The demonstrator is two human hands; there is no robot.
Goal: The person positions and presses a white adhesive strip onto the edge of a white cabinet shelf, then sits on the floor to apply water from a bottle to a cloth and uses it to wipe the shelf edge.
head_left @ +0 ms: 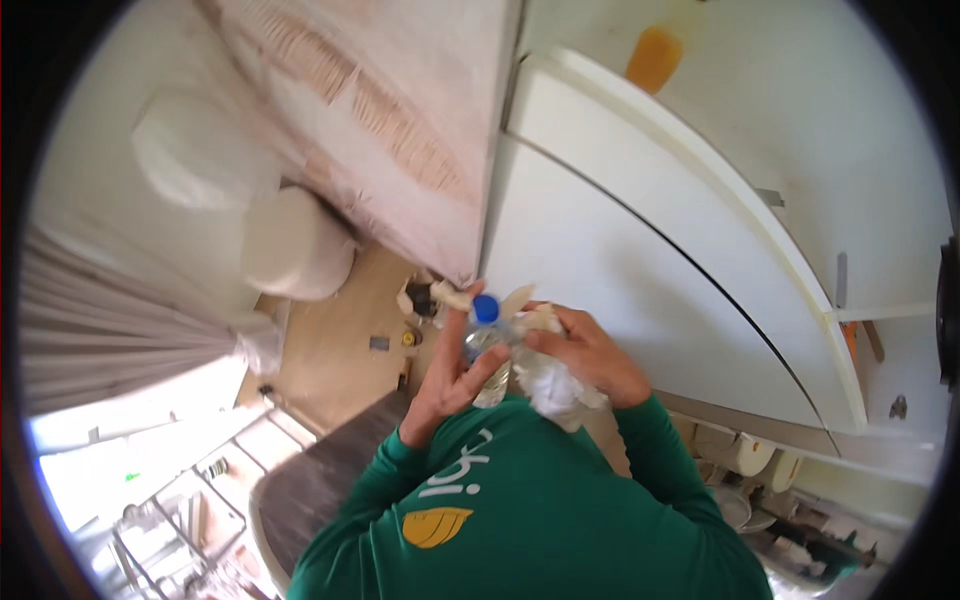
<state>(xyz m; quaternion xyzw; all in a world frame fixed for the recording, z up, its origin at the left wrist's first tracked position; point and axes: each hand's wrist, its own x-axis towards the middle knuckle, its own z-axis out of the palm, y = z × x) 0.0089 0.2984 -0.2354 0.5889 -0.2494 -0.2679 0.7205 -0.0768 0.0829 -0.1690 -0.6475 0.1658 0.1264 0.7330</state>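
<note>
Both hands are raised in front of my chest, close together, above the wooden floor with nothing under them to carry the things.

Left hand: fingers extended and spread, pressed flat against the left side of a clear plastic bottle. It is not wrapped around it.

Right hand: closed on a crumpled white cloth, with the fingers also against the right side of the bottle.

The bottle therefore sits between the two hands, touching both. Its blue cap points away from me, toward the top of the view, just clear of my fingertips. The long axis runs roughly from my chest outward, tilted slightly; the lower end is hidden behind the cloth and my green sleeves.

Surroundings: white cupboard doors to the right, a bed with a patterned cover ahead on the left, and a round pale stool beside the bed.
</note>
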